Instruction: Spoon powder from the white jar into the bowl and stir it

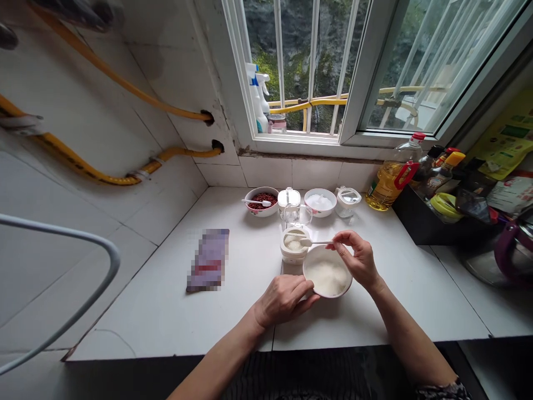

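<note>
My right hand point(357, 256) pinches the handle of a small white spoon point(318, 242). The spoon's tip is over the open mouth of a seasoning jar point(295, 255), which holds pale granules and has its clear lid point(296, 215) flipped up at the back. Close in front of the jar, to its right, is a white bowl point(348, 289) with pale granules in it. My left hand point(287, 297) grips the bowl's left rim, thumb below and fingers at the edge. The far side of the bowl lies under the spoon and right hand.
Behind stand a bowl of dried red spice point(262, 197) with a spoon, a second jar point(288, 197), a bowl of white powder point(320, 201) and a lidded clear jar point(348, 200). An oil bottle point(385, 180) and black rack point(416, 219) are at right. A blurred purple packet point(210, 261) lies left.
</note>
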Demonstrator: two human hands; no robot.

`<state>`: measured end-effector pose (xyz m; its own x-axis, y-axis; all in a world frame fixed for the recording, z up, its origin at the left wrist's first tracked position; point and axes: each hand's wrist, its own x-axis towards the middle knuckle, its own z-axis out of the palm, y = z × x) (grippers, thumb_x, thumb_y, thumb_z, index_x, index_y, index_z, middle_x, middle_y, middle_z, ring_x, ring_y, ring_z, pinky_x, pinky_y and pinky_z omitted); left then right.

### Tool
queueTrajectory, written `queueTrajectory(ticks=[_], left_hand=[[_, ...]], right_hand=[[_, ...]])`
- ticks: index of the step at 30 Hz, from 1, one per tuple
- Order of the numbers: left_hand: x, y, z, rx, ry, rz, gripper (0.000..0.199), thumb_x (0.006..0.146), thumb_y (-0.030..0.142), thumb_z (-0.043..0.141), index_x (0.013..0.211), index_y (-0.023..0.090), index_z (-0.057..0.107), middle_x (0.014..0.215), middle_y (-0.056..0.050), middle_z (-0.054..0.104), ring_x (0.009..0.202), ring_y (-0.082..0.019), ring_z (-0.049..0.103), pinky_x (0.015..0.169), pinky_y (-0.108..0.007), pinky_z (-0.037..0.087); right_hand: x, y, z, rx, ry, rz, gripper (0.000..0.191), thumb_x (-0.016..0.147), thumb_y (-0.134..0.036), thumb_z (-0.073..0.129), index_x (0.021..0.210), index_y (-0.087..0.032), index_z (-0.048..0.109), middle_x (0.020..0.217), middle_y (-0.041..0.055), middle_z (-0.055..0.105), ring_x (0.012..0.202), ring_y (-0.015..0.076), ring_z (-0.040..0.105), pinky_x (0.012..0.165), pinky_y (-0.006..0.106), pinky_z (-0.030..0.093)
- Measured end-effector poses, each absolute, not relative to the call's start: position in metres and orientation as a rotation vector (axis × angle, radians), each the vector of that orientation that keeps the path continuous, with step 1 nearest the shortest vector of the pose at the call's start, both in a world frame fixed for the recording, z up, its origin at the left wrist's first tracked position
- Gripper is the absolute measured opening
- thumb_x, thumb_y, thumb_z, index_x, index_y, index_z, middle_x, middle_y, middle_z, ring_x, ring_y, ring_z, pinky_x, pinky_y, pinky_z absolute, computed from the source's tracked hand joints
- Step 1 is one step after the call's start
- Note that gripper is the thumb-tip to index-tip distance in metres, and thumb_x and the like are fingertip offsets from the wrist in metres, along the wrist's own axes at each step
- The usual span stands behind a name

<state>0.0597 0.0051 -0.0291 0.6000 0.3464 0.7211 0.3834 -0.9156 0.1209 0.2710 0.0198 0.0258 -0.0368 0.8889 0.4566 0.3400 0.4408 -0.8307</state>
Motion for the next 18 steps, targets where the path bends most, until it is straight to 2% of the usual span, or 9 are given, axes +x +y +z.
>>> queueTrajectory(ticks=[5, 10, 15, 18], left_hand=[[0.060, 0.005, -0.029, -2.765, -0.634, -1.218, 0.016, 0.098, 0.028, 0.047, 0.086, 0.018, 0.052, 0.060, 0.003, 0.056, 0.050, -0.011, 0.052, 0.047, -0.026, 0.034], [0.060, 0.005, -0.028, -2.764, -0.632, -1.215, 0.016, 0.098, 0.027, 0.047, 0.086, 0.018, 0.053, 0.059, 0.002, 0.056, 0.049, -0.011, 0.051, 0.047, -0.026, 0.034], [0.060, 0.005, -0.027, -2.763, -0.623, -1.231, 0.015, 0.097, 0.027, 0.048, 0.086, 0.017, 0.053, 0.059, 0.003, 0.055, 0.049, -0.011, 0.051, 0.048, -0.026, 0.033], [0.060, 0.005, -0.027, -2.757, -0.611, -1.240, 0.016, 0.098, 0.027, 0.046, 0.088, 0.017, 0.052, 0.060, 0.002, 0.055, 0.049, -0.011, 0.051, 0.047, -0.026, 0.033]], right_hand=[[0.277, 0.022, 0.029, -1.156, -1.674, 0.623, 0.007, 0.086, -0.021, 0.052, 0.082, -0.021, 0.058, 0.069, 0.0001, 0.062, 0.063, 0.0161, 0.063, 0.066, 0.031, 0.050], [0.270, 0.024, 0.023, -1.199, -1.988, 0.456, 0.017, 0.074, -0.009, 0.046, 0.070, -0.022, 0.056, 0.065, 0.0005, 0.064, 0.068, 0.0184, 0.057, 0.076, 0.035, 0.047], [0.266, 0.022, 0.022, -1.232, -1.934, 0.605, 0.017, 0.073, -0.010, 0.045, 0.065, -0.023, 0.054, 0.059, -0.0004, 0.063, 0.071, 0.0201, 0.057, 0.075, 0.034, 0.047], [0.270, 0.024, 0.024, -1.275, -1.764, 0.762, 0.014, 0.071, -0.015, 0.046, 0.065, -0.022, 0.056, 0.054, -0.0010, 0.061, 0.062, 0.0186, 0.057, 0.066, 0.031, 0.046]])
